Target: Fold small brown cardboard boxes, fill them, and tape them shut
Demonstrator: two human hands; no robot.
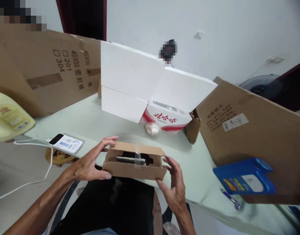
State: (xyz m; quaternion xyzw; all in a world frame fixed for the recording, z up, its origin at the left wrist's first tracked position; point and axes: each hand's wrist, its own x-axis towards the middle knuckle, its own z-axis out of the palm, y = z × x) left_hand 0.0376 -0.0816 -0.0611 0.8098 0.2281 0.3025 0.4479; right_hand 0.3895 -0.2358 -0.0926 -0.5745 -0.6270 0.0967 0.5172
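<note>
A small brown cardboard box (134, 172) sits at the front edge of the table, in front of my body. Its top flaps stand partly apart, and a strip of clear tape (137, 156) bridges the gap. Through the opening a light-edged item shows inside; its kind is hard to make out. My left hand (94, 163) grips the box's left end, thumb on the front face and fingers at the back. At the right end my right hand (173, 179) holds it the same way, thumb low on the front corner.
Behind the box lie a clear plastic-wrapped bundle (152, 128) and a red-white carton (168, 116) by white panels (130, 71). A power bank (66, 143) with a white cable and a yellow jug (10, 117) stand left. A blue bottle (245, 178) and razor (230, 198) lie right.
</note>
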